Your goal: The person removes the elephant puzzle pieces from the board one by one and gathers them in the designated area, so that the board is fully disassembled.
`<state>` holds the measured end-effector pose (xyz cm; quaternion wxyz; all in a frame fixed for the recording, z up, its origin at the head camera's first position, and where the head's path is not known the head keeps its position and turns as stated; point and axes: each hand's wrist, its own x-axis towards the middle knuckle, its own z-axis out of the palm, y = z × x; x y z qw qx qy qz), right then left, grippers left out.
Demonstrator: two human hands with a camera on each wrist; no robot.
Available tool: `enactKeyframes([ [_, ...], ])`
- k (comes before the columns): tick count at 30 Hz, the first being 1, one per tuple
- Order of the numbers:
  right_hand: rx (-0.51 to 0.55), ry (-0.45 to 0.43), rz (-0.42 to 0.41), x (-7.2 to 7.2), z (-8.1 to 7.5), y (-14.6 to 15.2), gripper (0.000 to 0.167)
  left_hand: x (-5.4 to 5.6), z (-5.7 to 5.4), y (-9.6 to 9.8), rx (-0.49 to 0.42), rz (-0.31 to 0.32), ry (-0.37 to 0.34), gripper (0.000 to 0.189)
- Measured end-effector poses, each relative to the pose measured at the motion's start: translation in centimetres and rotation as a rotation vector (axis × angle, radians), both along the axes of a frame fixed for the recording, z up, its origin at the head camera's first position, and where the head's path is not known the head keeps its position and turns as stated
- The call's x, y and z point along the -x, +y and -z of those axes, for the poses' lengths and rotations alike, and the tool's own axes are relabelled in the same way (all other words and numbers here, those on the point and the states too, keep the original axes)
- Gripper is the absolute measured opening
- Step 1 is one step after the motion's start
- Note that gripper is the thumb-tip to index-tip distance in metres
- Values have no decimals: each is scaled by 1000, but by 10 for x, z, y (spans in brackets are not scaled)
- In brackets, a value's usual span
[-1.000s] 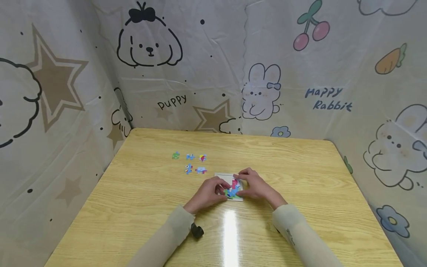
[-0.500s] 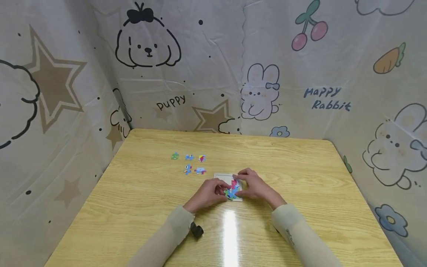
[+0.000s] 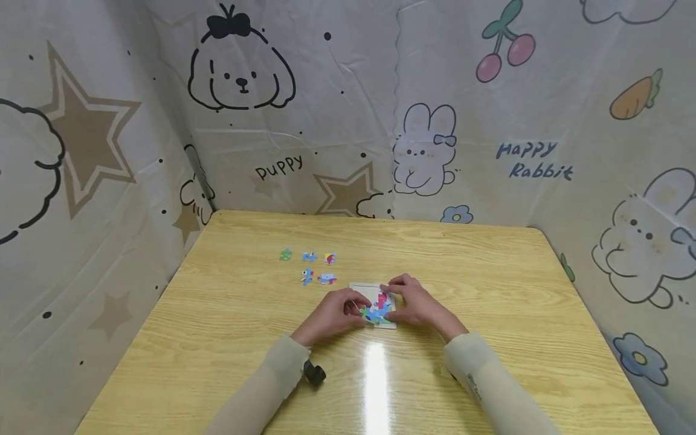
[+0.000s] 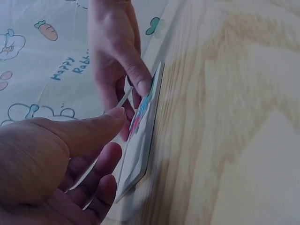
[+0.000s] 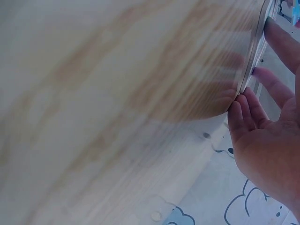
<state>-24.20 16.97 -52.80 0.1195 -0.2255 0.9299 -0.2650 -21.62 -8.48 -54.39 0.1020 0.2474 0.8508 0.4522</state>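
Puzzle piece (image 4: 125, 97) sits pinched between the thumb and fingers of the left hand (image 3: 333, 311), the gap narrow, at the near left part of the tray (image 3: 362, 290). From those fingers, the joined pieces (image 3: 382, 309) lie to the right, toward the right hand (image 3: 417, 302). In the left wrist view the pinched piece shows nearly edge-on, tilted; its long axis and whether it touches the tray I cannot tell. The right hand is spread over the tray's right side, thumb near the joined pieces and fingertips at the far right edge, nothing pinched. The tray's far left part is bare.

Beyond and left of the tray, 5 loose pieces (image 3: 327, 278) lie apart in 2 rows, 3 far and 2 near; the left hand is nearer to them. All this lies on a pale wood-grain worktop (image 3: 462, 272), a light streak in front of the tray. Printed cloth (image 3: 337, 90) with puppies and rabbits hangs behind and at both sides.
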Motion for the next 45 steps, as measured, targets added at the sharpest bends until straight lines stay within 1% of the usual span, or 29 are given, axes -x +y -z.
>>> enactKeyframes([
  [6,-8,-3,2,0,1,0,69,1,-4,-11,-22,-17,1,30],
  [10,3,-10,7,-1,2,0,69,3,-6,-21,1,-39,35,28],
  [13,10,-13,7,-1,3,-1,69,4,-7,-32,13,-58,54,27],
  [16,6,-19,8,-2,5,-1,69,3,-7,-44,18,-78,57,28],
  [21,3,-33,20,-4,4,0,70,4,-6,-66,2,-116,69,30],
  [26,3,-21,22,-4,1,1,70,10,-5,-89,6,-175,75,31],
  [30,7,-22,16,-3,0,1,70,15,-5,-107,35,-214,88,31],
  [34,6,-27,11,-3,1,1,70,19,-8,-123,60,-252,71,32],
  [40,0,-29,20,-4,0,-1,70,27,-15,-142,95,-291,87,32],
  [42,3,-29,20,-4,-1,-2,70,29,-18,-148,104,-293,100,32],
  [45,-1,-25,13,-3,-2,-1,70,33,-18,-155,114,-301,111,32],
])
